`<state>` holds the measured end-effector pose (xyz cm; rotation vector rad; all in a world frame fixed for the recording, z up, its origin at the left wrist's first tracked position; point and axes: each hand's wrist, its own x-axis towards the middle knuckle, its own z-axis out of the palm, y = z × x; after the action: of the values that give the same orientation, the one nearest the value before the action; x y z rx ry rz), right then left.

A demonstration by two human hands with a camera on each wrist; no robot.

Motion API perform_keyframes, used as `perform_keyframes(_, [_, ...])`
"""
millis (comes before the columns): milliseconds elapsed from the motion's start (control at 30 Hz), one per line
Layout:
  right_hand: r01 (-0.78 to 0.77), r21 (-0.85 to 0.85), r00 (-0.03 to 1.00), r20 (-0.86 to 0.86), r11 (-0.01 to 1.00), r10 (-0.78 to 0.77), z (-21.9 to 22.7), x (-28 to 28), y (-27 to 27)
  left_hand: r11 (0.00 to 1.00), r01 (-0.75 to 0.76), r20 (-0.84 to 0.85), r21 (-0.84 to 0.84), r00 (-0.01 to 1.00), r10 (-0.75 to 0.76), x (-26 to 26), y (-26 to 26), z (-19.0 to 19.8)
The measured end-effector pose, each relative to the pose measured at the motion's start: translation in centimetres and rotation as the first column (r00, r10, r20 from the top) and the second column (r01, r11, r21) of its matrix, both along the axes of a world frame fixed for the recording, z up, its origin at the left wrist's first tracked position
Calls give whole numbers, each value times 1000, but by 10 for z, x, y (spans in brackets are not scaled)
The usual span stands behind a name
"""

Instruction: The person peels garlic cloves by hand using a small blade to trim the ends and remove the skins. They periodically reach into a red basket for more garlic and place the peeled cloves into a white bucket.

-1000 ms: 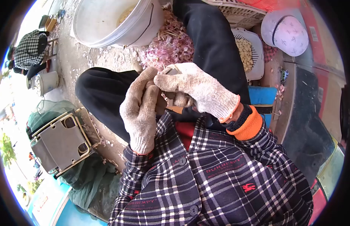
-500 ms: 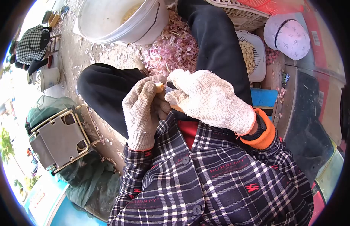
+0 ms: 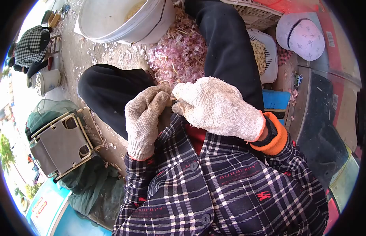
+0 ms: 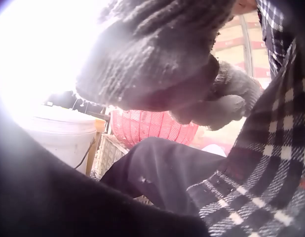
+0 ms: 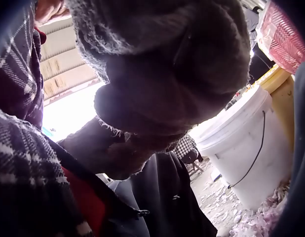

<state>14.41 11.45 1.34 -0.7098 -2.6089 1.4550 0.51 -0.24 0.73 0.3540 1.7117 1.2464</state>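
Note:
Both hands wear off-white knitted gloves and meet above the lap. My left hand (image 3: 143,122) pinches a small pale piece (image 3: 169,102), possibly a clove, between thumb and fingers. Against it, from the other side, is my right hand (image 3: 220,108), back upward, its thumb and forefinger close at the piece; whether it holds anything is hidden. In the left wrist view the left glove (image 4: 157,64) fills the top, the right glove (image 4: 219,103) behind it. The right wrist view shows the right glove (image 5: 167,64) dark and close, the left glove (image 5: 110,150) beyond.
Pink and white peelings (image 3: 179,55) lie between the legs. Around them are a white bucket (image 3: 151,27) with pale pieces inside, a white basket (image 3: 272,59) of pale cloves and a hat (image 3: 305,37). A folded chair (image 3: 61,145) lies left; a person in checks (image 3: 31,47) sits farther off.
The right hand has turned its back upward and come in against the left hand. The yellowish piece seen at the left fingertips half a second ago is now mostly covered.

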Motion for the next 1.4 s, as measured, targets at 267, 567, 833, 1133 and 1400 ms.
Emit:
perform_keyframes(267, [-108, -189, 994, 9, 976, 112, -1, 4, 5, 989, 140, 284, 44, 948, -146, -13, -13, 1])
perform_keyframes(567, [76, -765, 993, 116, 640, 21, 12, 1, 14, 981, 38, 419, 192, 900, -116, -9, -15, -5])
perform_keyframes(833, [222, -649, 970, 226, 728, -95, 4, -6, 10, 975, -56, 321, 213, 947, -16, 2, -3, -6])
perform_keyframes(1133, [238, -788, 971, 211, 568, -114, 9, -4, 5, 927, -276, 628, 253, 776, 59, -4, -6, -21])
perform_keyframes(1400, [190, -856, 975, 107, 480, -194, -1, 22, 13, 939, -242, 550, 246, 832, 71, -8, -7, -17])
